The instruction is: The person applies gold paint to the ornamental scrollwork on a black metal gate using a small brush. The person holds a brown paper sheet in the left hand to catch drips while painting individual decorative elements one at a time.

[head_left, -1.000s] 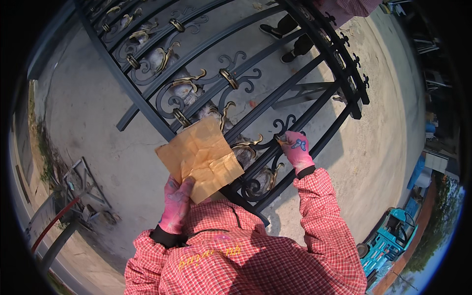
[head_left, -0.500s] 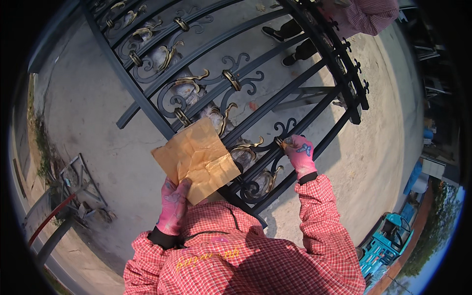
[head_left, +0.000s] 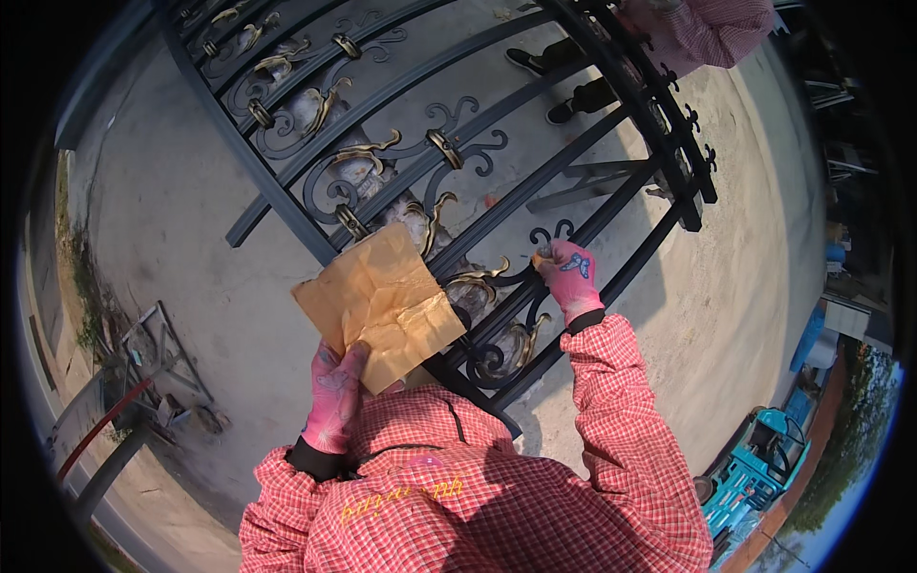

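Observation:
In a pink glove, my left hand (head_left: pixel 336 396) grips the lower edge of a creased sheet of brown cardboard (head_left: pixel 387 301), held level above the near end of a dark metal gate (head_left: pixel 497 215). My right hand (head_left: pixel 571 277), gloved too, is closed with its fingertips down by the gate's scrollwork (head_left: pixel 554 232). A bit of orange-yellow shows at those fingertips, too small to name. Gold-coloured collars (head_left: pixel 444 150) and gold-edged leaf ornaments (head_left: pixel 441 224) sit along the dark bars. The collar near my right hand is covered by the fingers.
Another person in a checked pink sleeve (head_left: pixel 721 29) stands at the gate's far right side, dark shoes (head_left: pixel 561 113) on the concrete (head_left: pixel 153 239). A metal support (head_left: pixel 592 186) shows under the bars. Scrap frames (head_left: pixel 167 353) lie at left; a turquoise vehicle (head_left: pixel 759 468) stands at lower right.
My right hand has shifted slightly up and left along the scrollwork, staying closed. My left hand and the cardboard have hardly moved.

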A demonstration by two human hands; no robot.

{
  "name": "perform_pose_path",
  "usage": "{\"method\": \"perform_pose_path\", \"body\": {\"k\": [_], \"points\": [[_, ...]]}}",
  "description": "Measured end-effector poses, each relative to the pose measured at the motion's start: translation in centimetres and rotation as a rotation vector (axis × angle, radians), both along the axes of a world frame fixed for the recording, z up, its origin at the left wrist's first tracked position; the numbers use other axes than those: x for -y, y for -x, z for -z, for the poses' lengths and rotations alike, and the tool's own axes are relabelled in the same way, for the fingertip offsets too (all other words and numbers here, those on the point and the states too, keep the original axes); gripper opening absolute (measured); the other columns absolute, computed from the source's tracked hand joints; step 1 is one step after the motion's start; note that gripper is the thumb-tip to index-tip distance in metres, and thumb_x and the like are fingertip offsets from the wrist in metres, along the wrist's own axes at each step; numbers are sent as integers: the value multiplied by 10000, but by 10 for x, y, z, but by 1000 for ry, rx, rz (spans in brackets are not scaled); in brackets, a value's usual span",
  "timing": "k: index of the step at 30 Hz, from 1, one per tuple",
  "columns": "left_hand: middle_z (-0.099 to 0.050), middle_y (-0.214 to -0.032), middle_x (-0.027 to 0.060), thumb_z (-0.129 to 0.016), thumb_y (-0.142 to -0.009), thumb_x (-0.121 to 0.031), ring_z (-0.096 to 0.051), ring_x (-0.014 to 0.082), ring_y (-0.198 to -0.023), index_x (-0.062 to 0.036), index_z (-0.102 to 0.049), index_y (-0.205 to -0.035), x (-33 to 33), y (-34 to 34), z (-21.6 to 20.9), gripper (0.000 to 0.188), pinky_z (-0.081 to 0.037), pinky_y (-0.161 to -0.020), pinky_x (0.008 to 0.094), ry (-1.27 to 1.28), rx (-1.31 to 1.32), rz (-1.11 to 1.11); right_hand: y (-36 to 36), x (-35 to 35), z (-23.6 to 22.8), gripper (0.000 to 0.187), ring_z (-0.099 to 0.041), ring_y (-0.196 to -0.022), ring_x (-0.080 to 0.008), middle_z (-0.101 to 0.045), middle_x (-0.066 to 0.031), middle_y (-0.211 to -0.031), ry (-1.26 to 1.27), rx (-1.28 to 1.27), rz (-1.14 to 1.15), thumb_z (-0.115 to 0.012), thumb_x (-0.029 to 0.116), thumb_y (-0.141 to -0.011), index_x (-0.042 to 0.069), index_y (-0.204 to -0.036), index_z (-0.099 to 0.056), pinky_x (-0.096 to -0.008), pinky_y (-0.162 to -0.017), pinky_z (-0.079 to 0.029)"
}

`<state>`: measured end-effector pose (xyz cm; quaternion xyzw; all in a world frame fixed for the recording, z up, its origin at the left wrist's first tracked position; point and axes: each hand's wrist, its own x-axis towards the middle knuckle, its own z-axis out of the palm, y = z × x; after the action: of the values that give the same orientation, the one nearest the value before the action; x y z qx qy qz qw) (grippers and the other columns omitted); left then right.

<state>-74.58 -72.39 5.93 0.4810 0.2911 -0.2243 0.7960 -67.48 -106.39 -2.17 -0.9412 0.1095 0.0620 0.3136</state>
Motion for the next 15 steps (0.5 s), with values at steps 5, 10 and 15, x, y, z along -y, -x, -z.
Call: {"method": "perform_pose_path", "body": {"k": [5,10,15], "points": [[-545,-1166,141,-474,-923,-119,-640,239,-906,-12,-328,-1324,-1,6,3,439,-585,-585,331,-18,41,4,25,19,-1,110,-608,-601,-268,-597,-143,-669,99,-20,-8,-669,70,-709,34,-804,-626,-334,-548,-453],[-527,-1204,140,-462,-931,-118,-633,247,-956,-33,-313,-1336,1,8,6,440,-601,-587,346,-39,46,39,41,16,-22,142,-610,-530,-191,-600,-88,-625,-57,-4,199,-685,60,-700,47,-835,-643,-303,-509,-460],[-516,-1223,138,-471,-936,-133,-629,262,-973,-70,-308,-1349,6,10,2,449,-607,-604,372,-35,18,75,56,30,21,150,-595,-548,-290,-619,-99,-689,136,314,-29,-689,96,-698,73,-842,-653,-342,-512,-463]]}}
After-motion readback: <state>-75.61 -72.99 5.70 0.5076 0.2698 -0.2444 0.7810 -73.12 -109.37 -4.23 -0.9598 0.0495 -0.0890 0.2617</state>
